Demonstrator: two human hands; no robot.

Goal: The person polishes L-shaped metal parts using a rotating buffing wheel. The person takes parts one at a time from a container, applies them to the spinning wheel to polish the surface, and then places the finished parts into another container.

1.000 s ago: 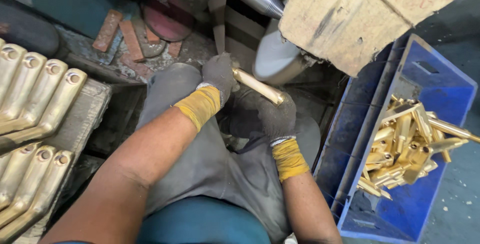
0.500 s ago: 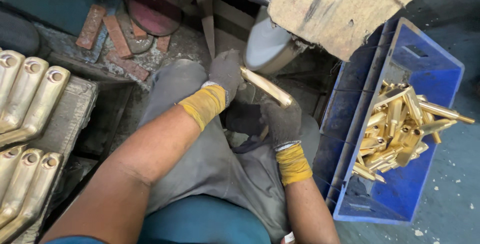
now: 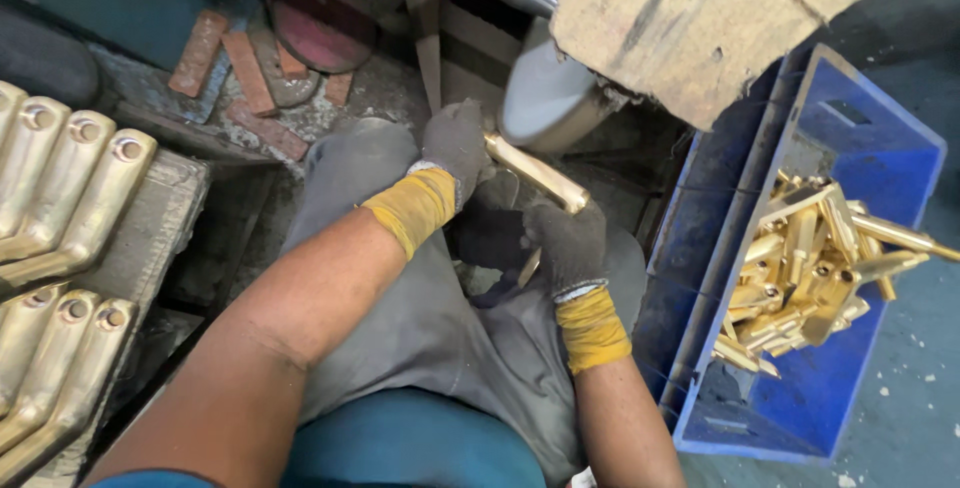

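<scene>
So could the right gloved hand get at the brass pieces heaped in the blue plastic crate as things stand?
Probably yes: the blue plastic crate is open-topped just beside the right gloved hand, nothing between them, but that hand grips a brass bar.

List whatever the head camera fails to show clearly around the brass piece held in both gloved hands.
- Brass piece, head view: both ends are covered, one by the left hand, one by the right hand.
- Grey wheel: its top is hidden by the cardboard sheet; contact with the brass piece cannot be told.
- Blue crate: the brass parts overlap too much to count.
- Brass castings: cut off by the left edge.
</scene>
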